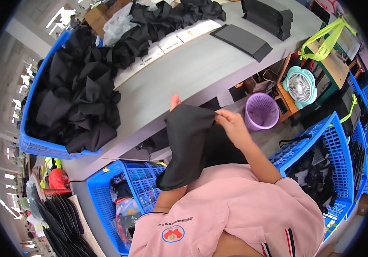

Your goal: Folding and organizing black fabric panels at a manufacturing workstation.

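A piece of black fabric (188,132) hangs over my left forearm, in front of my chest. My left hand (175,102) is mostly covered by it; only a fingertip or thumb shows above the top edge, and how the other fingers lie is hidden. At the cloth's upper right corner, my right hand (232,124) pinches the edge between thumb and fingers. Beyond my hands stands a grey table (167,81). On it lie a flat stack of black pieces (241,41) and a taller black stack (267,18) farther back.
Crumpled black cloth (72,90) fills a blue crate (43,143) at the left. Blue baskets stand below left (100,201) and at right (342,162). A purple bin (262,110) and teal fan (300,85) are right of the table. Black pieces (60,218) hang at lower left.
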`<act>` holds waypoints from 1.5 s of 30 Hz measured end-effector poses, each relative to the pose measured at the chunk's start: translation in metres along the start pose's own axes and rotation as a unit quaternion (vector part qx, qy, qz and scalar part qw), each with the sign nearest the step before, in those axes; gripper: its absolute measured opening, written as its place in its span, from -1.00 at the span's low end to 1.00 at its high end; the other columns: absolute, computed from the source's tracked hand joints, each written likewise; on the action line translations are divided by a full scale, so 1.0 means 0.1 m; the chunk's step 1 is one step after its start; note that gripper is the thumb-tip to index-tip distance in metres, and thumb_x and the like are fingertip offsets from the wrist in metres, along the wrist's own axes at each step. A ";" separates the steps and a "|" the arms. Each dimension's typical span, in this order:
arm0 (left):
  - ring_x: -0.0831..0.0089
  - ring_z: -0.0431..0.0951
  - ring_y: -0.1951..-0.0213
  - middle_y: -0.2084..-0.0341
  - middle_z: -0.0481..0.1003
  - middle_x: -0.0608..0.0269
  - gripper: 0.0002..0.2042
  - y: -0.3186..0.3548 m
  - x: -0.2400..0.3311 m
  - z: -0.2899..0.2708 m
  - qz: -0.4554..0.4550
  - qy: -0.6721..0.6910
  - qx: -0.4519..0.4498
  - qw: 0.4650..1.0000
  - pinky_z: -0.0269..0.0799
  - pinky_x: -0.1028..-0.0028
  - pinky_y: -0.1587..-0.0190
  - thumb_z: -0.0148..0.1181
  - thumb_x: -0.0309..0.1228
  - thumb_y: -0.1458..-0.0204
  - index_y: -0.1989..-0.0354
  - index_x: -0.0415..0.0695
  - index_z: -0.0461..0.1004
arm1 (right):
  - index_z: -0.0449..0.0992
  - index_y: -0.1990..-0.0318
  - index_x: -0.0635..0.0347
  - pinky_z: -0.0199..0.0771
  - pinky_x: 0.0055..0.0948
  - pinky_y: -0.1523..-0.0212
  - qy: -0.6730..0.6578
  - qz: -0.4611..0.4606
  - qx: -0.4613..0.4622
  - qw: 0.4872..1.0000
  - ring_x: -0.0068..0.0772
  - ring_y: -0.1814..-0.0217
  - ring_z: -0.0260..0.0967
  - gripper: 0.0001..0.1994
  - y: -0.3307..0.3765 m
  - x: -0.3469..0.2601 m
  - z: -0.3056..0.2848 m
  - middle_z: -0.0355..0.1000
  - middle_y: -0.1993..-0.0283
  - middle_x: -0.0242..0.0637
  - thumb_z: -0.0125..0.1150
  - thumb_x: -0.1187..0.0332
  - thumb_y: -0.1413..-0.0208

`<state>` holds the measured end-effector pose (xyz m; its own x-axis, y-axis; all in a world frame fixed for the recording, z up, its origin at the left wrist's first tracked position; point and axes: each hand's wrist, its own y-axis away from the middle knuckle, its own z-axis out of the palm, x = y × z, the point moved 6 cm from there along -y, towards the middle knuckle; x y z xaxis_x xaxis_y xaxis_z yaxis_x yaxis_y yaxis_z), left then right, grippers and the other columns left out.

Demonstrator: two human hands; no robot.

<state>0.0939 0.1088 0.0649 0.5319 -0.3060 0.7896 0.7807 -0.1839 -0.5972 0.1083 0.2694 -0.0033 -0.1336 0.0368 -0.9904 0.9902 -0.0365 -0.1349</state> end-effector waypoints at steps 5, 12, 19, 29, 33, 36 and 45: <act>0.40 0.33 -0.25 -0.16 0.37 0.10 -0.50 0.15 -0.49 -0.43 -0.289 0.198 0.191 0.917 0.20 0.41 -0.32 0.09 -0.42 -0.23 -0.32 -0.25 0.18 | 0.48 0.23 0.06 0.24 -0.68 0.14 -0.378 0.141 -0.147 0.903 -0.77 0.20 0.25 -0.85 0.08 -0.14 0.16 0.38 0.28 -0.62 0.14 0.23 -0.31; 0.40 0.40 -0.20 -0.15 0.38 0.11 -0.57 0.05 -0.74 -0.53 -0.290 -0.137 0.001 0.947 0.33 0.43 -0.23 0.11 -0.37 -0.24 -0.24 -0.25 0.27 | 0.43 0.29 0.06 0.13 -0.72 0.29 -0.309 0.132 -0.139 0.931 -0.83 0.30 0.14 -0.83 -0.34 -0.19 0.32 0.30 0.34 -0.65 0.12 0.22 -0.32; 0.40 0.39 -0.21 -0.16 0.37 0.11 -0.58 -0.06 -0.81 -0.41 -0.307 -0.119 -0.017 0.944 0.34 0.41 -0.23 0.09 -0.34 -0.25 -0.23 -0.24 0.29 | 0.49 -0.03 0.25 0.32 -0.64 0.14 -0.172 0.021 -0.076 0.982 -0.72 0.23 0.32 -0.74 -1.28 -0.50 0.42 0.44 0.25 -0.49 0.07 0.29 -0.34; 0.26 0.12 -0.39 -0.40 0.05 0.11 -0.48 -0.05 -1.08 -0.65 -0.278 0.563 0.162 0.761 0.07 0.37 -0.42 -0.12 -0.39 -0.33 -0.43 -0.17 -0.05 | 0.29 -0.26 0.25 0.35 -0.26 -0.18 0.302 -0.297 -0.014 0.906 -0.12 -0.17 0.37 -0.33 -0.99 -0.52 0.56 0.26 -0.28 -0.09 0.39 0.49 0.06; 0.26 0.12 -0.39 -0.40 0.05 0.11 -0.47 0.06 -1.12 -0.57 -0.321 0.538 0.163 0.762 0.07 0.38 -0.42 -0.10 -0.39 -0.33 -0.42 -0.17 -0.04 | 0.39 -0.15 0.22 0.41 -0.22 -0.10 0.329 -0.365 0.042 0.870 -0.18 0.02 0.44 -0.44 -1.10 -0.33 0.53 0.47 0.03 -0.19 0.37 0.55 0.08; 0.26 0.12 -0.39 -0.41 0.05 0.11 -0.47 0.03 -1.19 -0.52 -0.342 0.519 0.167 0.765 0.06 0.38 -0.42 -0.10 -0.38 -0.33 -0.42 -0.18 -0.04 | 0.51 0.06 0.21 0.45 -0.23 -0.04 0.307 -0.320 0.107 0.890 -0.33 0.34 0.48 -0.69 -1.19 -0.21 0.34 0.52 0.42 -0.36 0.32 0.54 0.00; 0.27 0.12 -0.39 -0.41 0.04 0.11 -0.47 -0.11 -1.31 -0.74 -0.387 0.465 0.167 0.778 0.06 0.38 -0.42 -0.07 -0.37 -0.32 -0.42 -0.18 -0.03 | 0.53 0.23 0.29 0.36 -0.33 -0.06 -0.195 0.134 -0.023 0.971 -0.43 0.15 0.41 -0.77 -1.30 0.34 -0.01 0.56 0.17 -0.33 0.08 0.28 -0.29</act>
<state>-0.0092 0.0818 -0.0426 -0.4875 -0.7965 0.3577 0.8732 -0.4449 0.1992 -0.0245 0.2767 -0.0193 0.1320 -0.3492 -0.9277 0.9912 0.0527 0.1212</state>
